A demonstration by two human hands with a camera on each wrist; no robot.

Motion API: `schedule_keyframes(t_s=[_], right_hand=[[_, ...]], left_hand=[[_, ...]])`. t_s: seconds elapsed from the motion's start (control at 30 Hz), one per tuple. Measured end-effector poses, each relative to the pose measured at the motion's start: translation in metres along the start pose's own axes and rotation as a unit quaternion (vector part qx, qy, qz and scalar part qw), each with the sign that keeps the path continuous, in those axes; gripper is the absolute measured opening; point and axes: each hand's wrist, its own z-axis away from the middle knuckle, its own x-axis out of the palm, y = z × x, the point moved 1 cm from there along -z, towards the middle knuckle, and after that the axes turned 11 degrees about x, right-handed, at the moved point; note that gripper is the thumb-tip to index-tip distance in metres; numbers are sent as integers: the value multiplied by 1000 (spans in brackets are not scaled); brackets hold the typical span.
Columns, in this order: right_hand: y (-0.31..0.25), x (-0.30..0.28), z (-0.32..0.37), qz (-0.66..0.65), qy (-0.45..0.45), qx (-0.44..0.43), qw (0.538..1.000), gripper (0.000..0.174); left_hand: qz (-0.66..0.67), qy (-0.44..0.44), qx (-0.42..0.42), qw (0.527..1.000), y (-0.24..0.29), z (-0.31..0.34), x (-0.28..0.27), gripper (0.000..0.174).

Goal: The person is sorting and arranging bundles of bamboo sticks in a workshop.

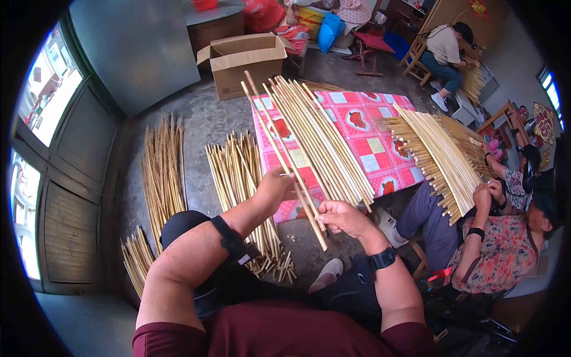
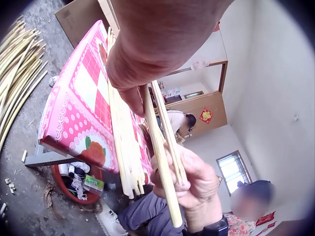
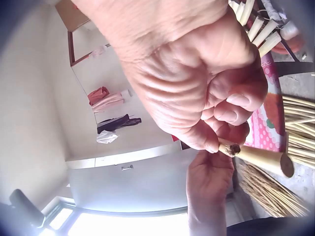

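Note:
Two pale stalks (image 1: 273, 131) slant across the middle of the head view. My left hand (image 1: 275, 189) grips them about midway, thumb on top. Near their lower ends, my right hand (image 1: 345, 219) pinches one stalk between thumb and fingers. In the left wrist view the thicker stalk (image 2: 165, 167) passes beside the right hand (image 2: 192, 182), which holds the thinner one. The right wrist view shows the pinched stalk's dark cut end (image 3: 232, 149) next to the thicker stalk's end (image 3: 286, 164). A row of stalks (image 1: 321, 143) lies on the patterned tablecloth (image 1: 380, 143).
Stalk bundles (image 1: 238, 172) and brushy stalks (image 1: 163, 172) lie on the floor at left. A cardboard box (image 1: 247, 68) stands beyond the table. At right, a seated person (image 1: 499, 244) handles a stalk pile (image 1: 446, 160); another person (image 1: 443, 56) sits at the back.

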Motion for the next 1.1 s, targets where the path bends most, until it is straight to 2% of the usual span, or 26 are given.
schedule_keyframes(t_s=[0.2,0.43,0.6,0.83,0.93,1.03,1.1], right_hand=[[10,2,-2,83,-2,14,996,16],[8,4,-1,96,-42,-5,995,19],[14,5,-6,143,-45,1,989,22],[16,12,-6,154,-108,60,980,31],[13,18,-4,167,-110,56,978,28],[14,17,-7,177,-107,90,974,22],[17,15,-8,159,-113,75,978,17]], left_hand=[[33,-11,21,999,25,4,3,13],[64,-22,70,995,20,2,1,8],[61,-5,72,996,24,5,5,7],[56,-19,65,996,25,9,7,9],[61,-15,64,996,21,8,6,8],[43,-16,60,997,19,7,6,10],[46,-41,71,996,19,9,7,12]])
